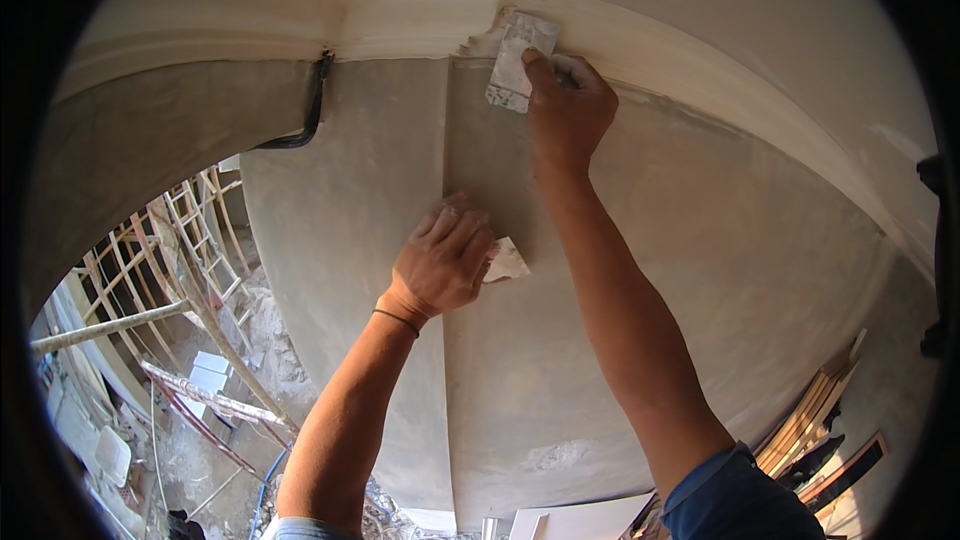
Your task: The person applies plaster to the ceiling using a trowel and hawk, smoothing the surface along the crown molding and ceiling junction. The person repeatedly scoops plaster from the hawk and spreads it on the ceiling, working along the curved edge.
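My right hand (572, 110) is raised to the top of the grey wall (650, 270), just under the cream cornice (420, 15). Between its thumb and fingers it grips a flat rectangular plaster-smeared plate (518, 55), tilted slightly, with greenish specks along its lower edge. The plate overlaps a broken-looking end of the moulding. Lower down, beside the vertical step in the wall, my left hand (445, 255) is closed around a small pale flat piece (508, 260). Only its pointed corner shows past the fingers, so its exact kind is unclear.
A black bent pipe (312, 115) runs down from the cornice at the left. Below left are a bamboo or wooden frame (190, 230), a scaffold rail (110, 328) and rubble (275, 340). Wooden strips (810, 410) lean at the lower right, near a white board (580, 518).
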{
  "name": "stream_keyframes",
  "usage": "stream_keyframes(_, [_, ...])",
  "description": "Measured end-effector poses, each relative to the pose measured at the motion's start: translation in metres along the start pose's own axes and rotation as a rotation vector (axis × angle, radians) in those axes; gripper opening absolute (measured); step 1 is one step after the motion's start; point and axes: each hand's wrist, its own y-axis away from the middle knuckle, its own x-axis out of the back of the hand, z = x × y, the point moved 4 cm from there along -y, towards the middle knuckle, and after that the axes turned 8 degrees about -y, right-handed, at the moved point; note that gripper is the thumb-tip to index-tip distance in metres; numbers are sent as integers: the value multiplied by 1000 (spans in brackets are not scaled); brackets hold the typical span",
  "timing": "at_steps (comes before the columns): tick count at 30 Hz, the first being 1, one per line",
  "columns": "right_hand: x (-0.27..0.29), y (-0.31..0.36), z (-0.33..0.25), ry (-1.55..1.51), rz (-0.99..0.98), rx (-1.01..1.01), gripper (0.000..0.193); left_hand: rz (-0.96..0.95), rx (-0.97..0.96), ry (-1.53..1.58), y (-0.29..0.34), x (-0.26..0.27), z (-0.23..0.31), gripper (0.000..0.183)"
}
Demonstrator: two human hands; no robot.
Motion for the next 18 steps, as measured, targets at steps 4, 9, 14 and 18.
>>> stream_keyframes(4, [6,6,-7,114,78,117,24,-4,8,-10,0,0,0,16])
stream_keyframes(9, [33,3,-30,74,-78,220,13,-15,20,-14,1,3,0,14])
stream_keyframes(14, [42,-35,-75,435,-396,1011,16,0,18,-22,4,2,0,19])
stream_keyframes(18, [30,-55,-83,746,-540,1256,13,4,32,0,5,0,0,19])
